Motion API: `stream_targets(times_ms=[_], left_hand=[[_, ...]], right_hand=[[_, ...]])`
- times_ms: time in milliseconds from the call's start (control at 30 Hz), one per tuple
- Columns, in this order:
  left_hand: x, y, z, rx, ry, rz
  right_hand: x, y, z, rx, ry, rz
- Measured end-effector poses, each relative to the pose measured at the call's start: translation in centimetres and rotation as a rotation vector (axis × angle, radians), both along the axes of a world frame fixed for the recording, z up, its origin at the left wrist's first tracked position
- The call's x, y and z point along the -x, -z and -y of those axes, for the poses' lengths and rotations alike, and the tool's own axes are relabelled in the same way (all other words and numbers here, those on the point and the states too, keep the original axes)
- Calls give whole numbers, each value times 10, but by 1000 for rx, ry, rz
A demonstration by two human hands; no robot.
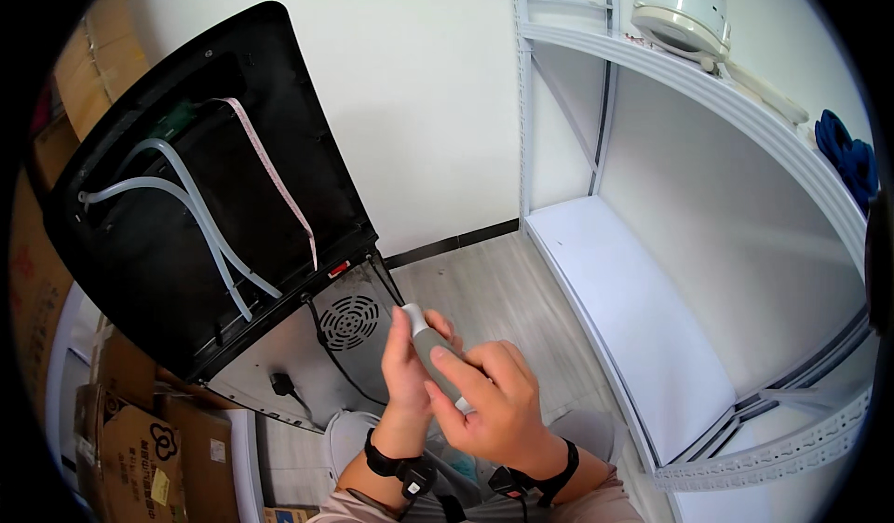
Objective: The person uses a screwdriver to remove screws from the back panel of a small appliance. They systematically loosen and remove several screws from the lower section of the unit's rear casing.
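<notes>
In front of my body, my left hand [407,369] and my right hand [501,400] both hold a grey and white handle-shaped tool [432,348]. Its pale end points up and away from me, between the left thumb and fingers. The right thumb and fingers close round its lower part, and the hands hide much of it. Just beyond stands an appliance with a grey metal panel [279,374] and a round vent grille [349,322]. Its black cover [233,197] is raised, exposing two pale tubes [191,202] and a white-and-red ribbon cable [270,164].
At right stands a white metal shelf unit [624,299], with a white appliance [684,11] and dark blue items [846,155] on top. Cardboard boxes [130,458] are stacked at left. A black plug [281,384] hangs against the metal panel. The floor [475,276] is grey wood-look.
</notes>
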State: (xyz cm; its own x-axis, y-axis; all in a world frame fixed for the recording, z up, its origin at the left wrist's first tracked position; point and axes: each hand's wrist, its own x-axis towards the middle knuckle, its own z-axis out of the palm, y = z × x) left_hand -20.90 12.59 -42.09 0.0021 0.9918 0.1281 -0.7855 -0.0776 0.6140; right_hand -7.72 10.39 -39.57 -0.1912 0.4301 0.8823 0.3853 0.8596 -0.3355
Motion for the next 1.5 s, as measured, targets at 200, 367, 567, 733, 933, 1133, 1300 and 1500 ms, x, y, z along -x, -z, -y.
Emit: stream_targets(times_ms=[200,367,567,733,933,1133,1300,1500], left_hand=[[2,8,5,58,-193,-124],[2,8,5,52,-192,-131],[11,19,3,-3,-141,-118],[4,10,8,35,-283,-240],[-5,4,8,71,-276,-224],[1,7,7,65,-300,-273],[4,6,9,71,-212,-271],[5,2,11,50,-128,-185]], right_hand=[[8,-3,2,30,54,-59],[7,1,12,301,-59,-126],[10,2,2,55,-11,-64],[8,-2,3,86,22,-41],[12,7,6,251,-20,-195],[11,2,4,97,51,-54],[13,3,1,150,32,-177],[13,8,6,308,-73,-189]])
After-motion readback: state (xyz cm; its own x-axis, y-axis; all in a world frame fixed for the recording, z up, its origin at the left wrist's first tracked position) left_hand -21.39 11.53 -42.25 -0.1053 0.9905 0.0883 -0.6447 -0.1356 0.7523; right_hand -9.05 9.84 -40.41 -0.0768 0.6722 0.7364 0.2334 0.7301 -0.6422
